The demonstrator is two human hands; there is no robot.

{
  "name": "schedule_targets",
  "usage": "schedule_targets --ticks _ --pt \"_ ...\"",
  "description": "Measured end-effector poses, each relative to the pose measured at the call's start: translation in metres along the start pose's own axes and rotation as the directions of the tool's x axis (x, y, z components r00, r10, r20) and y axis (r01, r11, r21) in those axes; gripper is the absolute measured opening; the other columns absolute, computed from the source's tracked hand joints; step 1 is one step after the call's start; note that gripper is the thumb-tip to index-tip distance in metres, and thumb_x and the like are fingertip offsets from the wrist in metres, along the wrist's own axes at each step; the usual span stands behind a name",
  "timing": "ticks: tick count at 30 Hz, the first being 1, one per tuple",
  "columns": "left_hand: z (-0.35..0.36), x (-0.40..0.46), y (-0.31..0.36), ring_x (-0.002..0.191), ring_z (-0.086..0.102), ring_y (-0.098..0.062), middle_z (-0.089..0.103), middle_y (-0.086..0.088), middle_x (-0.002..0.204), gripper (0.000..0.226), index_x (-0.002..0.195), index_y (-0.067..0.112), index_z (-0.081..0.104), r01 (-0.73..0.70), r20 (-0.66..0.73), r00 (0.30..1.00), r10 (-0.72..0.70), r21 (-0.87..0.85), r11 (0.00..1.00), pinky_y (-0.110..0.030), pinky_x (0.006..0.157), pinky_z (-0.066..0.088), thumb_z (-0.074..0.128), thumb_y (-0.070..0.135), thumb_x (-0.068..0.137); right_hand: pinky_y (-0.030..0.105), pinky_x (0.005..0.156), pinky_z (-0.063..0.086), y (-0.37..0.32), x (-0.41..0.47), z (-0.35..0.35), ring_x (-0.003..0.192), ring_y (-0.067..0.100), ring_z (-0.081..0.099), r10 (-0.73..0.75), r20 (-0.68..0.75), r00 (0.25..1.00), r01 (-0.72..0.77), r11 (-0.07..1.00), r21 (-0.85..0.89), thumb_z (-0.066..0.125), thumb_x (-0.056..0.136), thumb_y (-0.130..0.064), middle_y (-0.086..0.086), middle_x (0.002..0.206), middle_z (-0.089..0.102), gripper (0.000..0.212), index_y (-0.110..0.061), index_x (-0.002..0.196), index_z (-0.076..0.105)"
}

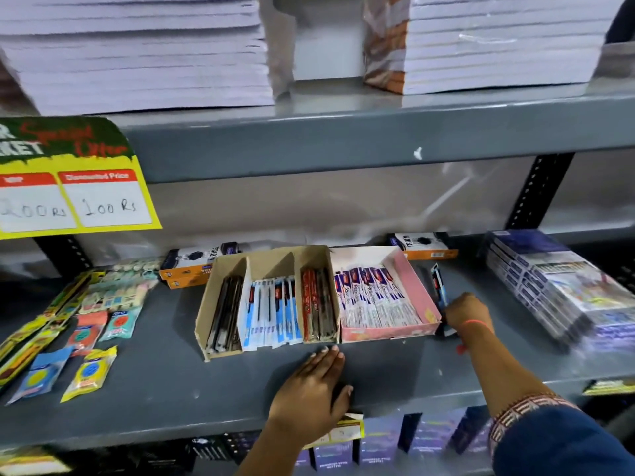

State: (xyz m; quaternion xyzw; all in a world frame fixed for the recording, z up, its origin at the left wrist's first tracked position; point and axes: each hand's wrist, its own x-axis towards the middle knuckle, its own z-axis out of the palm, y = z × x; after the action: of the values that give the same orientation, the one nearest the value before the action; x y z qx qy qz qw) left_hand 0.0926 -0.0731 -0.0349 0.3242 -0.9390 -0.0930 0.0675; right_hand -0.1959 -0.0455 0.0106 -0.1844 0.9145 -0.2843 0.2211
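A brown cardboard box (206,304) with three compartments of packed pens stands on the grey shelf (165,383). A pink box (417,286) of white and blue pen packets sits against its right side. My left hand (314,386) lies flat on the shelf in front of the two boxes, fingers straight, fingertips close to the front of the boxes. My right hand (465,312) reaches to the right of the pink box and grips a blue and black pen packet (439,286) standing on edge against the box's side.
Loose eraser and sharpener packets (89,369) lie at the left. Orange and white boxes (192,266) sit behind. A stack of books (556,286) is at the right. Paper stacks (137,53) fill the upper shelf. A yellow price card (75,187) hangs at left.
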Motion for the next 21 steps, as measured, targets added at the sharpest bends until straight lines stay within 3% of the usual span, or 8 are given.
schedule_targets --ticks 3,6,8,11,13,17,19,21 --pt "-0.002 0.002 0.002 0.139 0.022 -0.014 0.018 0.003 0.15 0.074 0.141 0.013 0.03 -0.008 -0.06 0.998 0.011 0.046 0.999 -0.024 0.112 0.005 -0.001 0.053 0.087 0.019 0.023 0.039 0.008 0.002 -0.009 0.05 0.028 0.053 0.069 0.037 0.997 -0.075 0.981 0.177 0.068 0.08 -0.005 0.024 0.091 0.059 0.021 0.009 0.095 0.063" --pt "-0.001 0.0 0.004 0.142 0.001 -0.01 0.007 0.003 0.155 0.065 0.146 0.017 0.012 0.016 0.029 0.999 -0.017 0.013 1.0 -0.02 0.11 -0.008 0.007 0.052 0.091 0.029 0.042 0.043 0.016 0.0 -0.018 0.059 0.028 0.051 0.072 0.026 0.997 -0.076 0.927 0.368 0.072 0.078 -0.007 0.016 0.075 0.055 0.021 0.004 0.095 0.064" --pt "-0.003 0.0 0.003 0.141 -0.003 -0.009 0.003 0.003 0.156 0.058 0.146 0.018 0.007 0.028 0.055 0.998 -0.028 0.006 1.0 -0.02 0.109 -0.009 0.015 0.047 0.097 0.023 0.037 0.036 0.018 -0.008 -0.025 0.039 0.019 0.046 0.087 0.049 0.995 -0.099 0.808 0.581 0.069 0.079 -0.003 0.01 0.056 0.05 0.016 -0.001 0.094 0.064" --pt "0.0 0.002 0.002 0.141 -0.004 -0.01 0.002 0.002 0.156 0.075 0.146 0.019 0.005 0.02 0.048 0.999 -0.021 0.03 0.999 -0.021 0.109 -0.008 -0.003 0.059 0.083 0.006 0.028 0.023 0.02 -0.022 -0.028 0.015 0.003 0.025 0.082 0.077 0.994 -0.111 0.63 0.768 0.067 0.079 0.001 -0.007 0.023 0.037 0.017 -0.009 0.092 0.063" --pt "0.004 0.002 0.001 0.141 -0.003 -0.01 0.002 0.003 0.156 0.094 0.146 0.02 0.005 0.016 0.059 0.998 -0.017 0.032 0.999 -0.021 0.108 -0.009 -0.02 0.069 0.07 0.005 0.028 0.022 0.018 -0.034 -0.029 0.018 0.001 0.028 0.02 0.11 0.994 -0.103 0.541 0.835 0.066 0.08 0.002 -0.01 0.022 0.038 0.014 -0.008 0.089 0.063" --pt "0.004 0.002 0.0 0.142 -0.001 -0.01 0.004 0.003 0.156 0.114 0.146 0.019 0.006 0.002 0.057 0.998 -0.004 0.035 0.999 -0.022 0.109 -0.008 -0.033 0.071 0.052 0.008 0.033 0.034 0.017 -0.06 -0.026 0.049 0.01 0.046 -0.147 0.201 0.969 -0.114 0.457 0.882 0.062 0.084 -0.001 0.001 0.059 0.055 0.009 -0.009 0.081 0.065" --pt "0.003 0.001 0.0 0.142 -0.001 -0.011 0.004 0.002 0.156 0.106 0.146 0.018 0.007 0.006 0.057 0.998 -0.007 0.025 1.0 -0.022 0.109 -0.008 -0.027 0.074 0.062 0.008 0.034 0.037 0.015 -0.07 -0.022 0.045 0.008 0.052 -0.216 0.24 0.946 -0.128 0.433 0.892 0.061 0.084 0.0 -0.001 0.055 0.064 0.013 -0.01 0.078 0.065" --pt "0.002 0.0 0.002 0.142 -0.001 -0.011 0.004 0.002 0.156 0.08 0.146 0.018 0.006 0.021 0.06 0.998 -0.022 0.02 1.0 -0.023 0.11 -0.008 -0.006 0.064 0.081 0.008 0.036 0.04 0.01 -0.081 -0.019 0.036 0.001 0.053 -0.259 0.266 0.929 -0.134 0.434 0.891 0.06 0.085 0.001 -0.005 0.046 0.066 0.014 -0.009 0.076 0.064"
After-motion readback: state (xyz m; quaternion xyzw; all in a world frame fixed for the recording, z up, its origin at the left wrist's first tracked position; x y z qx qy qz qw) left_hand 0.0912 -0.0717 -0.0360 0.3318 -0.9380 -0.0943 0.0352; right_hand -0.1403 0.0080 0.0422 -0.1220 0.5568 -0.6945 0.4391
